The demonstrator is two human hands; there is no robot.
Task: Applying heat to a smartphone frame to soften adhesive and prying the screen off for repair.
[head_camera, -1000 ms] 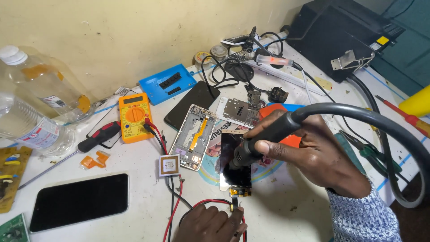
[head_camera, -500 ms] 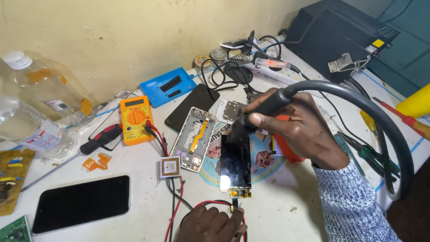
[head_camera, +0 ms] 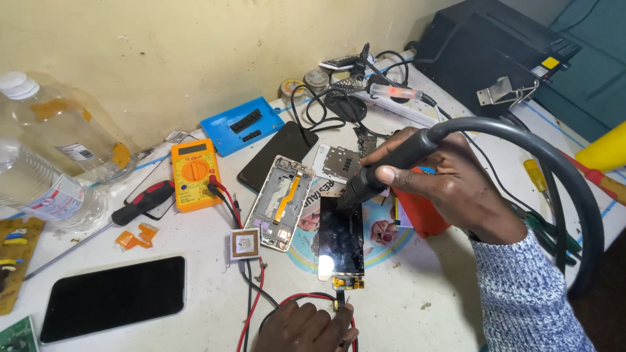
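While the right hand (head_camera: 450, 189) wrapped the hot-air nozzle (head_camera: 355, 192) over the phone screen (head_camera: 340, 238) on the desk (head_camera: 417, 313), the left hand (head_camera: 306, 329) pinched its flex cable (head_camera: 340, 298); keeping the nozzle just clear seemed advisable.

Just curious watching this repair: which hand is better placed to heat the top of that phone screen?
Probably the right hand: it grips the hot-air nozzle directly over the screen. The left hand pins the lower connector.
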